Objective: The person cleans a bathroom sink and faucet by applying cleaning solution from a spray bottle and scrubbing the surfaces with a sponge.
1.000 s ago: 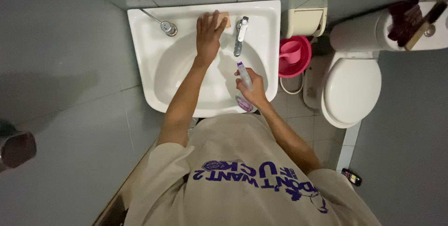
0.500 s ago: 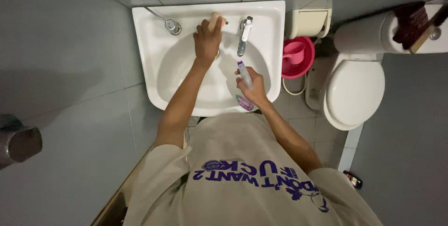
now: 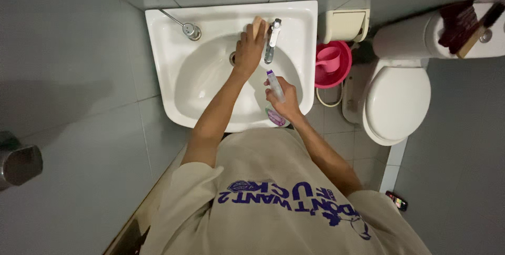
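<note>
Right hand (image 3: 284,102) closed around a slim spray bottle (image 3: 274,93): clear plastic, white nozzle pointing away from the body, purple liquid low in the base. Bottle tilted over the near right part of the basin.

Left hand (image 3: 248,50) further out, fingers bent and pressed down on a pale tan sponge (image 3: 258,26); only the sponge's far edge shows past the fingertips. Hand lies flat on the back slope of the sink (image 3: 173,71), arm stretched across the bowl.

Sink: white glazed ceramic, rounded rectangular rim, oval bowl, smooth and glossy. Small dark drain opening (image 3: 232,58) just left of the left hand's wrist.

Just right of the left hand, nearly touching it: chrome tap (image 3: 271,42), upright, spout toward the bowl. Well to its left on the rim, a round metal fitting with a thin rod (image 3: 187,27).

Beyond the right hand, past the sink's edge: pink plastic bucket (image 3: 332,64) on the floor with a pink scoop (image 3: 327,55) inside. Cream paper holder (image 3: 343,24) on the wall above it. Further right, white toilet (image 3: 397,102), lid down, cistern behind.

Grey glossy wall tiles all round.
</note>
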